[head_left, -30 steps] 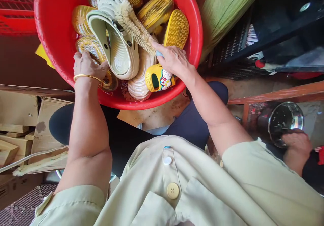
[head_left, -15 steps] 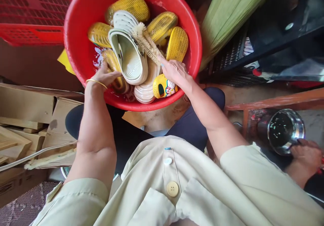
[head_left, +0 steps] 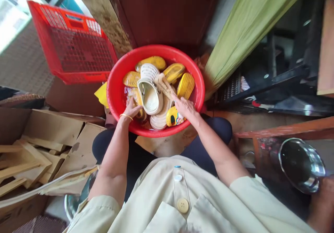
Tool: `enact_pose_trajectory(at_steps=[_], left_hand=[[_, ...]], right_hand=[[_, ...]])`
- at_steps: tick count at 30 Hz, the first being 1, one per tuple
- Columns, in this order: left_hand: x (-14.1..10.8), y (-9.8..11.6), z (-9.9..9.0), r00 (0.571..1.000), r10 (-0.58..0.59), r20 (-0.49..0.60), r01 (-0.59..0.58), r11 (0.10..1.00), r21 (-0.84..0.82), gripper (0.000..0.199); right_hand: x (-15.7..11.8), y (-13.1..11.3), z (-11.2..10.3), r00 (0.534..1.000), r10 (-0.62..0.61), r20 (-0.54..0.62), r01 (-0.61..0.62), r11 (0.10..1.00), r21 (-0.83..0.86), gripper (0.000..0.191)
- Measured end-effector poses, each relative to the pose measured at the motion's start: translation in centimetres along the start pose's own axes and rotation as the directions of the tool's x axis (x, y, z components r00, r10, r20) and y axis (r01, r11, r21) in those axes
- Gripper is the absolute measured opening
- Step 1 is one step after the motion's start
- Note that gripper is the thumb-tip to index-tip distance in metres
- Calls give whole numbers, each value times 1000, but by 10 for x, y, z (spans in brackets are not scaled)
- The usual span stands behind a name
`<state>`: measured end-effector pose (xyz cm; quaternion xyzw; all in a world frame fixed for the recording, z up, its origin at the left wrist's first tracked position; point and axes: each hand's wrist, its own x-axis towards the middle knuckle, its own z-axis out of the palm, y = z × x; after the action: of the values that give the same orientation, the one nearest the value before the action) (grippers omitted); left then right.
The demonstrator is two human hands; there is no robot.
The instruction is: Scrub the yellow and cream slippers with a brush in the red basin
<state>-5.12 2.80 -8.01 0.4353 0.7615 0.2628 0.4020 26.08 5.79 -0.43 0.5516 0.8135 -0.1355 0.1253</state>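
Observation:
A red plastic basin (head_left: 156, 134) holds water and footwear. Near its middle sits a white clog (head_left: 152, 100), opening up, with another white ribbed shoe (head_left: 149, 71) behind it. Several yellow shoes (head_left: 185, 86) lie around them, mostly soles up. My right hand (head_left: 185, 108) is closed on the end of a pale scrubbing brush (head_left: 167, 86), whose bristled part lies against the clog's right side. My left hand (head_left: 132, 109) is at the left, thumb apart and reaching toward the clog, over a yellow shoe (head_left: 137, 95). Its fingertips are partly hidden. A yellow clog with a colourful decoration (head_left: 172, 116) rests below my right hand.
A red crate (head_left: 78, 52) stands behind left. Cardboard boxes with wood pieces (head_left: 39, 156) are at the left. Green cloth (head_left: 235, 34) hangs at the right, beside a black rack (head_left: 276, 76). Another person's hand (head_left: 323, 198) is by a metal pot (head_left: 300, 163) at lower right.
The view has tilted up, so the basin looks lower and smaller and more of the crate shows. Both my hands keep nearly the same places around the white clog.

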Motion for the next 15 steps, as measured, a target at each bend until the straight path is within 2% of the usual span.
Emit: enact_pose_trajectory(at_steps=[1,4,9,12,15], left_hand=[[-2,3,0,999,-41,-16,41,998,51,96],[-11,11,2,998,-32,-45,39,987,155,99],[-21,11,6,982,84,-168,-40,967,251,92],[-19,7,6,983,104,-148,-65,967,247,92],[-13,6,3,997,36,-64,-27,989,146,93]], right_hand=[[-3,-1,1,1000,6,-4,-6,1000,7,62],[-9,-6,7,997,45,-56,-43,999,28,61],[-14,-13,13,996,28,-84,-25,999,44,59],[-15,-12,15,996,25,-88,-21,999,40,58],[-14,-11,17,995,25,-93,-22,999,38,57]])
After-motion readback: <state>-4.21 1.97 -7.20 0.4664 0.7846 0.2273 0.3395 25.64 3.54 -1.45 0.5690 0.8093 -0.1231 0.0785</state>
